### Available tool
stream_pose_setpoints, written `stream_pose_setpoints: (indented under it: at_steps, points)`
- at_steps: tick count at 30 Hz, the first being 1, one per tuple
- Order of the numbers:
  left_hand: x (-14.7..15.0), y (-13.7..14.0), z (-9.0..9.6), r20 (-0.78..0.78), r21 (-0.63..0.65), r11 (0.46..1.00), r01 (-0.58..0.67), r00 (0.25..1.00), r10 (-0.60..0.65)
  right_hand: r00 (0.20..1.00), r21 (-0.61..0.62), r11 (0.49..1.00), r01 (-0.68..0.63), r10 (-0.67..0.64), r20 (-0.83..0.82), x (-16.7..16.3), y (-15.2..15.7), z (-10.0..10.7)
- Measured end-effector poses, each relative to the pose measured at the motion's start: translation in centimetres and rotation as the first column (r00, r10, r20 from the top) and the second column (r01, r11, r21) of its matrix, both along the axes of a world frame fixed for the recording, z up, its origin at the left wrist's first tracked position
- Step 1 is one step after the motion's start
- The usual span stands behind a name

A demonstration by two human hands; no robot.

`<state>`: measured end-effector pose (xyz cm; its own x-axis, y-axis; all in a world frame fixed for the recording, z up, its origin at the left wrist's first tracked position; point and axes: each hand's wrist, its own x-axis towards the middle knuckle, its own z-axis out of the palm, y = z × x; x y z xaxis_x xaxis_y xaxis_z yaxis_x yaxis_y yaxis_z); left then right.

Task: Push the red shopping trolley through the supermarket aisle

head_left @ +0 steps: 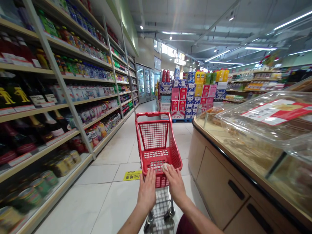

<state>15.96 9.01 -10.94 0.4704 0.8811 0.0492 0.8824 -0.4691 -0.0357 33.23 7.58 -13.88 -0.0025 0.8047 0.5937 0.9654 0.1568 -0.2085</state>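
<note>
A red plastic shopping cart (154,136) stands right in front of me, its handle bar at the far end and its basket low and near. My left hand (147,187) rests on the near rim of the basket with its fingers stretched out, holding nothing that I can see. On the right part of the same rim, my right hand (175,182) has its fingers pressed over a small crumpled white wad (165,167), which looks like a tissue or wipe. The basket looks empty, and the cart's wheels (170,213) show below my hands.
Shelves of bottles and cans (94,83) line the left side. A wooden display counter (214,169) with clear plastic packs (263,120) stands close on the right. Stacked drink cartons (179,100) are ahead. A yellow floor sticker (132,175) lies left of the cart.
</note>
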Motion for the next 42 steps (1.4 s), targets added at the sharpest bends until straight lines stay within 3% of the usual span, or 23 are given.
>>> stream_pose_setpoints:
  at_steps: [4, 9, 14, 19, 24, 30, 33, 36, 39, 42]
  points:
    - [-0.1, -0.1, -0.7, 0.012, 0.053, 0.999, -0.009, 1.0, 0.009, 0.986, 0.013, 0.986, 0.165, -0.164, -0.013, 0.0, 0.0, -0.1]
    - [-0.2, -0.1, -1.0, 0.003, 0.113, 0.993, -0.031, 1.0, 0.031, 0.995, 0.112, 0.991, -0.077, 0.069, 0.071, -1.3, -0.1, -1.0]
    - [0.0, -0.3, -0.6, 0.024, 0.09, 0.996, 0.001, 1.0, -0.003, 0.986, 0.105, 0.981, 0.166, -0.167, 0.009, 0.5, -0.6, -1.1]
    - [0.3, -0.6, -0.8, 0.035, 0.106, 0.994, -0.004, 0.999, 0.0, 0.997, 0.103, 0.995, -0.017, 0.009, 0.078, 0.2, -0.5, -1.3]
    - [-0.5, -0.4, 0.1, 0.005, 0.023, 0.999, -0.025, 1.0, 0.024, 0.974, 0.034, 0.973, 0.229, -0.228, -0.012, 2.5, -0.6, -1.0]
    - [-0.3, -0.3, 0.7, -0.022, -0.021, 1.0, -0.018, 1.0, 0.017, 0.999, 0.07, 0.997, 0.024, -0.027, 0.04, -1.3, -0.2, -0.8]
    - [-0.3, -0.1, 0.3, -0.016, -0.004, 1.0, -0.012, 1.0, 0.012, 0.998, 0.06, 0.997, 0.055, -0.057, 0.027, -1.6, 0.7, -0.3]
    - [-0.9, 0.6, -0.4, 0.003, 0.045, 0.999, -0.029, 1.0, 0.028, 0.998, 0.035, 0.999, 0.03, -0.032, 0.062, 1.0, 1.2, -0.1]
    - [-1.6, 1.4, -1.0, 0.022, 0.071, 0.995, -0.073, 0.997, 0.072, 0.986, 0.052, 0.987, 0.153, -0.156, 0.063, 3.0, 1.3, -0.5]
    - [-1.9, 1.7, -1.3, 0.014, 0.069, 0.995, -0.072, 0.997, 0.071, 0.981, 0.097, 0.978, 0.185, -0.19, 0.049, 1.0, 1.3, -1.3]
